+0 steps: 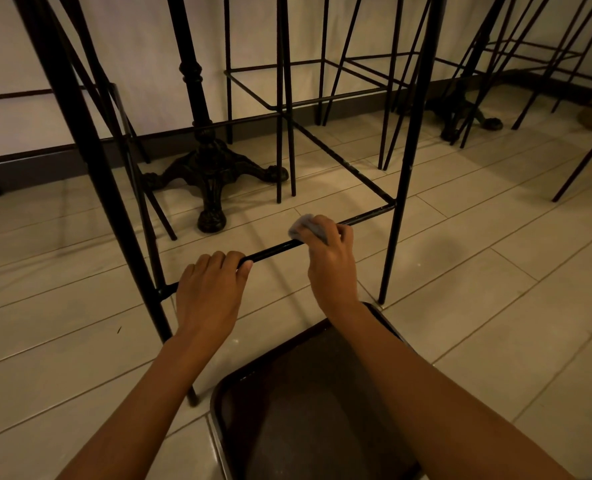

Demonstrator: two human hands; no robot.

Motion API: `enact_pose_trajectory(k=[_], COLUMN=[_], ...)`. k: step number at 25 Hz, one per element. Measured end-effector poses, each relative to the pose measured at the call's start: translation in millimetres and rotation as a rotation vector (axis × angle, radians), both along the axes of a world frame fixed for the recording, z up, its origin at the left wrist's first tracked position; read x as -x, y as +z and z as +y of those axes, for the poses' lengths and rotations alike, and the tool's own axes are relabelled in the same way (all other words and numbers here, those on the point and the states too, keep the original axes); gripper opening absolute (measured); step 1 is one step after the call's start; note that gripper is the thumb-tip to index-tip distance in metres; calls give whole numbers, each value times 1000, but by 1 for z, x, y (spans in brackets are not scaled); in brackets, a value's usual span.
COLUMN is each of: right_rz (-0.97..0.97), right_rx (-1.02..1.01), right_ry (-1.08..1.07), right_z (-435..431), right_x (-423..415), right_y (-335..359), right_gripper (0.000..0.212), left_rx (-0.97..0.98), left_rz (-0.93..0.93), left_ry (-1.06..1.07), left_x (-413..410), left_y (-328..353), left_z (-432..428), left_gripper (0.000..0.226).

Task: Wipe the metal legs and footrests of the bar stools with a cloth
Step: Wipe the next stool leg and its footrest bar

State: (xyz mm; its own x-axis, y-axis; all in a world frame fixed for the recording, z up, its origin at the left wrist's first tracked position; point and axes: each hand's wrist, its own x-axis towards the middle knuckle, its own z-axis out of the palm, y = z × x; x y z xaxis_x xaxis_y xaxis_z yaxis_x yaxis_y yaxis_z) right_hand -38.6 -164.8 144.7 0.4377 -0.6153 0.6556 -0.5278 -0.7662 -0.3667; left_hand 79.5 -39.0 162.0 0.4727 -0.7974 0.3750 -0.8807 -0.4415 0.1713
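A black metal bar stool stands right in front of me, its near footrest bar (274,250) running from lower left to upper right between two slanted legs (396,216). My left hand (209,292) grips the left part of this bar, fingers curled over it. My right hand (329,261) holds a small grey cloth (305,228) wrapped against the bar further right. The stool's seat is out of view above.
A cast-iron table base (215,168) stands behind the stool by the wall. More thin-legged black stools (284,98) crowd the back and right. A dark seat (308,403) sits under my arms. The floor is pale tile (495,271).
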Motion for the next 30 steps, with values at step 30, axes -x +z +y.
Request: enact_pose_trajectory(k=[30], right_rz=[-55], right_rx=[34], right_ry=[-49], right_z=[-29], right_x=[24], right_y=[-2], right_gripper=[45], left_rx=[0], left_rz=[7], left_ry=[26], left_x=[2], left_y=[-1], left_z=[-2], left_gripper=[37])
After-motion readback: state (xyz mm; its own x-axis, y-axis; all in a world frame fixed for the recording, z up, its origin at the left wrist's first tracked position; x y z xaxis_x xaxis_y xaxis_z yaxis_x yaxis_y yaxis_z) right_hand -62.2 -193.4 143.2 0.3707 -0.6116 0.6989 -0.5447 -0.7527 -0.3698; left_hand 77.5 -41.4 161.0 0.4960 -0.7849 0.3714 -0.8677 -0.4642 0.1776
